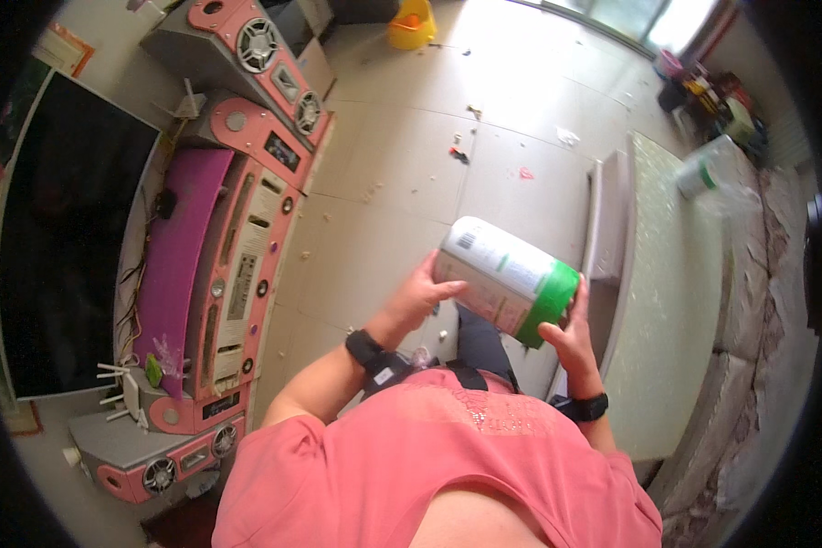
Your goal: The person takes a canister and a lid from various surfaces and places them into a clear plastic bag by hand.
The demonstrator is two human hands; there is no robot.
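Observation:
A large white canister (496, 274) with a green band at one end lies tilted on its side in the air before me. Its wall bears printed writing and a barcode. My left hand (425, 291) grips the white end, thumb along the side. Around the green end my right hand (570, 334) is closed, with the thumb on the near edge and fingers behind. The far fingers of both hands are partly hidden by the canister. A dark band circles each wrist.
Small scraps and toy bits (459, 155) are scattered over the tiled floor (383, 151). A long pale table (657, 294) runs along my right, bearing a plastic-wrapped container (702, 171). Pink speaker cabinets (281, 75) and a television (68, 233) line the left. Farther off stands a yellow potty chair (412, 27).

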